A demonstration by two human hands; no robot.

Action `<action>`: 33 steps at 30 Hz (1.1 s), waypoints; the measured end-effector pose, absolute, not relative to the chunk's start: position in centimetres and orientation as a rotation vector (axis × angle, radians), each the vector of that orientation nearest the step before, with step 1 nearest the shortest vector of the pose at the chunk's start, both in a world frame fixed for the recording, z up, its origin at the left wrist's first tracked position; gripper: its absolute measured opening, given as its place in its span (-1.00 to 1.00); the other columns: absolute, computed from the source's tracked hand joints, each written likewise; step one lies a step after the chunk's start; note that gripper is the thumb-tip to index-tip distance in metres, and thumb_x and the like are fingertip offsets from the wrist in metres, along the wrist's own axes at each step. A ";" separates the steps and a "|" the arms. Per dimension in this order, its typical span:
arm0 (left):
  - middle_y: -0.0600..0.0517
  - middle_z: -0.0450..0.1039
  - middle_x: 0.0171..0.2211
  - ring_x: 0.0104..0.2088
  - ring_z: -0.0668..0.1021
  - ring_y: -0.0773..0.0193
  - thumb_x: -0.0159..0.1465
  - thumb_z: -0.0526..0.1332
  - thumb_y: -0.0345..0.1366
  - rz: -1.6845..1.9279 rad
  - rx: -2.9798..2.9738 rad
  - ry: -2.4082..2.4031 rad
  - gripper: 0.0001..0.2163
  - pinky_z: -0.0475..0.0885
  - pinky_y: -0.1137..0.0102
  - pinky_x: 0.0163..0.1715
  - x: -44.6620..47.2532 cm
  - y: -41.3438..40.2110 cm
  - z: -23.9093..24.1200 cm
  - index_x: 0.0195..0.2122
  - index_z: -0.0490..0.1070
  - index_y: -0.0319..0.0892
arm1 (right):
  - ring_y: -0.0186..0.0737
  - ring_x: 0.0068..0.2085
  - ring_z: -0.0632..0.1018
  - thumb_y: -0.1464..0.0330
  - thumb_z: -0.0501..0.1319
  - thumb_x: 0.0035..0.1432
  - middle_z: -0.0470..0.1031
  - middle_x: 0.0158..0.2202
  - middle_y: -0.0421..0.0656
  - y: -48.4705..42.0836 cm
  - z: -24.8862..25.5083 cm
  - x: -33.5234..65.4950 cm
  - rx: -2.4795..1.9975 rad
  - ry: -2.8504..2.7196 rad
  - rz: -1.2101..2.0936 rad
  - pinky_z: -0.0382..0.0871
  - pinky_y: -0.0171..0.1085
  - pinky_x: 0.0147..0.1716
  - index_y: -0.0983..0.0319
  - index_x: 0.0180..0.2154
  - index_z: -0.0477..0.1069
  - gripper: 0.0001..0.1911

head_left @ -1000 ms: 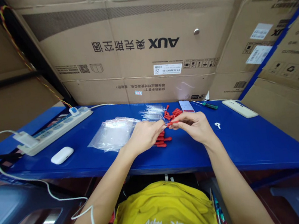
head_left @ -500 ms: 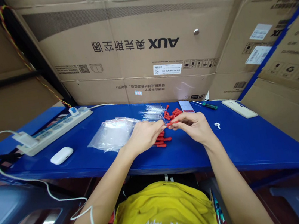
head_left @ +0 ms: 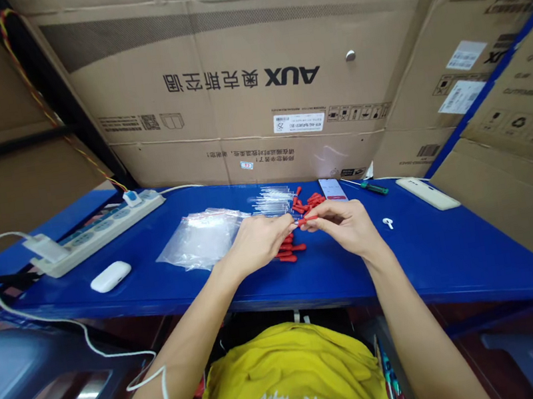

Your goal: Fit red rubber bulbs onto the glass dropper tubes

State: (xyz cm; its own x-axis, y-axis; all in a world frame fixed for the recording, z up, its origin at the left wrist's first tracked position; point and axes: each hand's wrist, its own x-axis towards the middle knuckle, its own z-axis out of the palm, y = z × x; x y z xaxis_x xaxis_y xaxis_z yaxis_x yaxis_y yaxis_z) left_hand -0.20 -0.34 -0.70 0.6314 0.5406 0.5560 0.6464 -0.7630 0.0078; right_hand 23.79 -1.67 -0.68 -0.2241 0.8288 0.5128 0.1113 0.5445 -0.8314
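At the middle of the blue table, my right hand (head_left: 344, 224) is closed in a pinch on a small red screwdriver handle (head_left: 309, 219). Its left end meets the fingertips of my left hand (head_left: 265, 237), which is closed on what looks like a thin metal shaft, mostly hidden by the fingers. Just behind my hands lie a bundle of thin metal shafts (head_left: 271, 200) and a heap of loose red handles (head_left: 314, 199). Several more red-handled pieces (head_left: 288, 259) lie beside and partly under my left hand.
Clear plastic bags (head_left: 202, 240) lie left of my hands. Farther left are a white earphone case (head_left: 111, 277) and a power strip (head_left: 100, 232). To the right are a phone (head_left: 332, 190), a green-handled screwdriver (head_left: 377, 189), an earbud (head_left: 388, 223) and a white power bank (head_left: 427, 193). Cardboard (head_left: 222, 45) stands behind.
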 end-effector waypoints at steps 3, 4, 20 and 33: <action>0.05 0.48 -0.55 -0.55 0.48 0.25 0.63 -0.11 -0.09 -0.828 -2.678 -0.998 -0.54 0.04 0.35 -0.48 -0.2 -0.3 -0.7 -0.28 0.46 -0.14 | -0.07 -0.30 0.78 0.17 0.50 0.22 0.75 -0.34 -0.13 -1.7 -0.6 23.6 -0.797 -1.671 0.826 0.75 -0.12 -0.18 0.17 -0.27 0.67 -0.79; 0.05 0.48 -0.54 -0.54 0.49 0.24 0.64 -0.11 -0.09 -0.844 -2.691 -1.002 -0.54 0.05 0.35 -0.48 -0.1 -0.3 -0.6 -0.27 0.46 -0.14 | -0.08 -0.31 0.78 0.17 0.50 0.22 0.74 -0.34 -0.13 -1.7 -0.5 23.6 -0.785 -1.653 0.837 0.75 -0.12 -0.19 0.17 -0.27 0.66 -0.78; 0.05 0.63 -0.33 -0.37 0.62 0.26 0.64 -0.03 -0.07 -1.038 -2.764 -1.073 -0.62 0.24 0.41 -0.36 0.3 -0.3 -0.2 -0.13 0.50 -0.13 | -0.24 -0.45 0.65 0.16 0.54 0.17 0.65 -0.46 -0.21 -1.7 0.2 23.2 -0.762 -1.493 0.848 0.60 -0.24 -0.41 0.16 -0.22 0.68 -0.76; 0.03 0.51 -0.54 -0.54 0.50 0.26 0.64 -0.10 -0.06 -0.951 -2.609 -1.009 -0.52 0.13 0.40 -0.47 0.1 -0.4 -0.5 -0.21 0.54 -0.13 | -0.18 -0.45 0.68 0.07 0.53 0.16 0.67 -0.47 -0.18 -1.8 0.1 23.2 -0.796 -1.527 0.838 0.67 -0.17 -0.37 0.18 -0.32 0.63 -0.68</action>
State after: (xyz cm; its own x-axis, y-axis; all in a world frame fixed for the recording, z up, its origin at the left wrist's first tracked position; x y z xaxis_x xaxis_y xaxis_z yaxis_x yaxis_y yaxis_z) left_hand 0.07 -0.37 -0.45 0.5636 0.5377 0.6271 0.6578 -0.7513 0.0531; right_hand 23.18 -1.78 0.12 -0.1065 0.8550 0.5075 0.0310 0.5131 -0.8578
